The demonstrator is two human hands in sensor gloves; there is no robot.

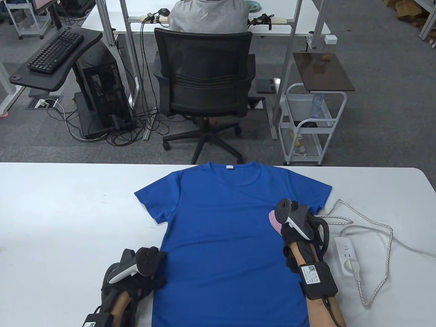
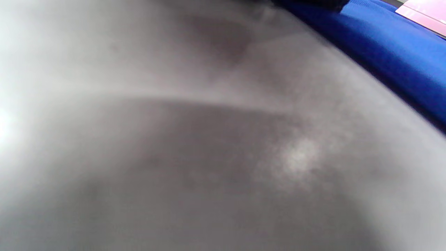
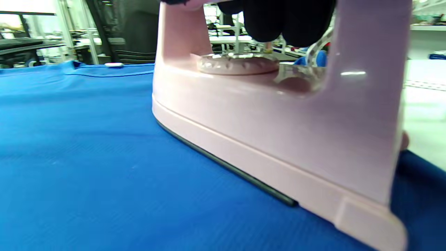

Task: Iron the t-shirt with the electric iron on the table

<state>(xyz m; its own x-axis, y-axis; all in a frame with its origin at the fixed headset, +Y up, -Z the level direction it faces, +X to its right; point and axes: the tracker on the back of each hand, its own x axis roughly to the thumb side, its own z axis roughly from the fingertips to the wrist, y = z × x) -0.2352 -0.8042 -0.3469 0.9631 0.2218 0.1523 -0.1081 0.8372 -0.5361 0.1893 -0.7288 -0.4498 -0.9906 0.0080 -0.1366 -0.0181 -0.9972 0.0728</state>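
T-shirt, bright blue, lies flat and face up on the white desk, its collar toward the desk's far edge and its hem running off the near edge of the table view. A pink iron stands on the shirt's right side, just below the right sleeve, with its dark soleplate flat against the cloth. The right hand grips the iron's handle from above; in the right wrist view the black gloved fingers wrap under the handle bar. The left hand rests at the shirt's lower left edge, its fingers touching the fabric; whether they are flat or curled I cannot tell. The left wrist view is a grey blur with a strip of blue shirt at its upper right. Right of the shirt, a braided cord loops across the desk to a white power strip.
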